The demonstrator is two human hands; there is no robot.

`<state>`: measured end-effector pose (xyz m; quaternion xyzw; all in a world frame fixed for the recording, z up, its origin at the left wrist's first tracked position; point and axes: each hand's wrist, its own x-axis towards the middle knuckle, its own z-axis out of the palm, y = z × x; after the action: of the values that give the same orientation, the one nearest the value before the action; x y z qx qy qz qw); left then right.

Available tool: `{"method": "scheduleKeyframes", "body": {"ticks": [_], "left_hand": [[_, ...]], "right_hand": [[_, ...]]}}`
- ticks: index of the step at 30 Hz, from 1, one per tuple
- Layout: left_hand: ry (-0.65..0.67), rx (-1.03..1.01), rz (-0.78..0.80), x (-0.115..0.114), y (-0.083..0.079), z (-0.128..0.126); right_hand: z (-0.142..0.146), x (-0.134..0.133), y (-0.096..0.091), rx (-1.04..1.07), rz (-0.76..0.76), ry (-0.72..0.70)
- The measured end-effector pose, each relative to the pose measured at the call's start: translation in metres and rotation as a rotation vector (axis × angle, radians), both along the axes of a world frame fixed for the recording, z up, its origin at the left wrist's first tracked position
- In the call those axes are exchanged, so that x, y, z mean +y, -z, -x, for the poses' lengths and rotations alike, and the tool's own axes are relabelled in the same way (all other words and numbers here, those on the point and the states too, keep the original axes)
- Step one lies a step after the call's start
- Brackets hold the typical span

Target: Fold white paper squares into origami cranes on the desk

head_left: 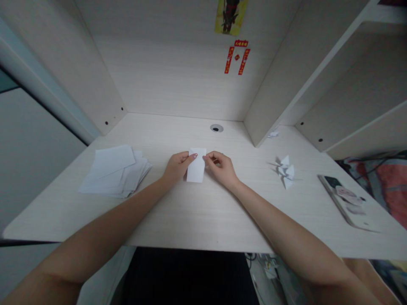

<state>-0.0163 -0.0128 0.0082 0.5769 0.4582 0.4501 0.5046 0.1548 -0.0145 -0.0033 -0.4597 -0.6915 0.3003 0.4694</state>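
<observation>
A small white folded sheet of paper [196,166] lies on the pale wooden desk [197,212], near its middle. My left hand [177,166] pinches the sheet's left edge near the top, with thumb and forefinger closed on it. My right hand [221,167] pinches the right edge at the same height, fingers curled. Both hands rest on the desk on either side of the paper.
A fanned stack of white sheets [115,171] lies at the left. Folded white paper pieces [285,171] sit at the right, a phone [346,200] beyond them near the desk's right edge. A cable hole [216,128] is at the back; shelf walls rise on both sides.
</observation>
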Motion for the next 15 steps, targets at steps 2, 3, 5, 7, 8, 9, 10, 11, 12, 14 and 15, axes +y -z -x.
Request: {"method": "scheduleKeyframes", "body": {"ticks": [2, 3, 5, 7, 8, 9, 10, 11, 12, 14, 15], "left_hand": [[0.005, -0.01, 0.004, 0.0001, -0.0001, -0.0003], [0.005, -0.014, 0.01, 0.0002, -0.0001, -0.0004], [-0.001, -0.012, 0.017, 0.0005, 0.0004, -0.0005], [-0.012, 0.001, 0.009, 0.001, 0.0015, -0.0001], [-0.02, 0.011, -0.001, 0.0013, 0.0024, 0.0002], [-0.025, 0.021, -0.014, 0.0016, 0.0034, 0.0006], [-0.027, 0.027, -0.024, 0.002, 0.0045, 0.001], [-0.028, 0.027, -0.029, 0.0024, 0.0055, 0.0013], [-0.028, 0.022, -0.028, 0.0028, 0.0065, 0.0016], [-0.029, -0.003, -0.015, 0.0034, 0.0076, 0.0017], [-0.032, -0.016, -0.007, 0.0036, 0.0077, 0.0015]], "right_hand": [[0.0, 0.0004, 0.0004, 0.008, -0.003, 0.006], [0.0001, 0.0005, 0.0007, 0.015, -0.005, 0.008], [0.0005, 0.0008, 0.001, 0.029, -0.003, 0.011], [0.001, 0.001, 0.0011, 0.038, 0.015, 0.009], [0.0012, 0.001, 0.0011, 0.041, 0.03, 0.006], [0.0015, 0.001, 0.0011, 0.042, 0.046, 0.005], [0.0018, 0.001, 0.0012, 0.043, 0.06, 0.009], [0.0021, 0.0008, 0.0013, 0.044, 0.068, 0.015], [0.0022, 0.0006, 0.0015, 0.042, 0.072, 0.026], [0.0023, 0.0, 0.0021, 0.029, 0.077, 0.041], [0.0021, -0.0004, 0.0025, 0.013, 0.085, 0.038]]}}
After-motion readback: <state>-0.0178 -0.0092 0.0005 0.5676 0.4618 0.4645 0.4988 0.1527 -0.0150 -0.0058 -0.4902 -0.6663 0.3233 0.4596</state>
